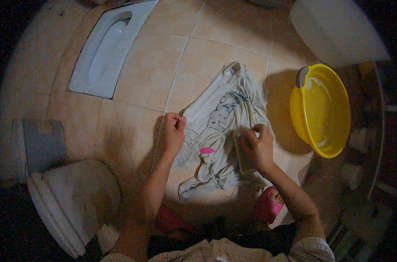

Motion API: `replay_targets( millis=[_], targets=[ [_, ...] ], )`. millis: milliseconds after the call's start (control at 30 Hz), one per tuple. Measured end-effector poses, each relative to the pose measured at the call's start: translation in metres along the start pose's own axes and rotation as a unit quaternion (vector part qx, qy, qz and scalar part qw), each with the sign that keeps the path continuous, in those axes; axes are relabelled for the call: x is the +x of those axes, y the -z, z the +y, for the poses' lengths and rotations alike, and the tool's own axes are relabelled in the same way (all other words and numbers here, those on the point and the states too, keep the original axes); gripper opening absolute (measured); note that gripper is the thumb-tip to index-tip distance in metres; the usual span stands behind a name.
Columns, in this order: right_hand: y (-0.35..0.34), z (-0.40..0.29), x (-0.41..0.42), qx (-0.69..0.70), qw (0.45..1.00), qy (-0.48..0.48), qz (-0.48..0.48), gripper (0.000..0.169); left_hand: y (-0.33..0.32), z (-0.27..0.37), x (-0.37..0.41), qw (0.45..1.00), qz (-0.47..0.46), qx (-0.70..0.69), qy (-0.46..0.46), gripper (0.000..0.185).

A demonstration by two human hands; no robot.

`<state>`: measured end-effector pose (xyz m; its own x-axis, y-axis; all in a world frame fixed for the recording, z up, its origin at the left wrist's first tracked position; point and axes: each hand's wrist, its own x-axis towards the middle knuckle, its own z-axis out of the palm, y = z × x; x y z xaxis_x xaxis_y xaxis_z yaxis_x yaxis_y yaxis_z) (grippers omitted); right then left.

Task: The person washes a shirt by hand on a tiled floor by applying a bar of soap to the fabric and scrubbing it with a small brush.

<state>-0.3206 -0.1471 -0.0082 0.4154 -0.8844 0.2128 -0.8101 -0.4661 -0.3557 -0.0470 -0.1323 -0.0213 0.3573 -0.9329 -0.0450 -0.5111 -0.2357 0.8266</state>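
Note:
A wet-looking, light-coloured shirt [215, 131] with dark printed lettering lies crumpled on the tiled floor in front of me. At its left edge my left hand [175, 131] has its fingers curled, thumb and forefinger pinching the cloth. My right hand [261, 145] is bent over a translucent, rectangular container or bag [241, 160] on the shirt's right side. Its fingers are bunched, and what they grip is hard to make out. A small bright pink oval piece [207, 150] rests on the lower part of the shirt.
To the right, a yellow plastic basin [326, 111] stands tilted. A squat toilet pan [103, 55] is set in the floor at upper left. Lidded buckets [84, 193] stand at lower left, and a large pale container [336, 29] at upper right. Pink slippers [267, 208] are below me.

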Motion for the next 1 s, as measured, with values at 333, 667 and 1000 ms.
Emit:
replay_targets(
  millis=[333,667,1000],
  targets=[
    [-0.06,-0.052,0.045,-0.029,0.997,-0.054,0.051,0.044,0.007,-0.001,-0.001,0.984,-0.032,-0.174,-0.006,0.019],
    [-0.06,-0.057,0.053,0.035,0.995,-0.084,-0.035,0.024,-0.01,0.036,-0.005,0.973,0.039,0.214,-0.075,0.036],
    [-0.067,-0.041,0.116,-0.057,0.971,-0.211,0.101,0.027,-0.018,0.006,0.004,0.979,0.071,0.19,0.006,0.024]
  ],
)
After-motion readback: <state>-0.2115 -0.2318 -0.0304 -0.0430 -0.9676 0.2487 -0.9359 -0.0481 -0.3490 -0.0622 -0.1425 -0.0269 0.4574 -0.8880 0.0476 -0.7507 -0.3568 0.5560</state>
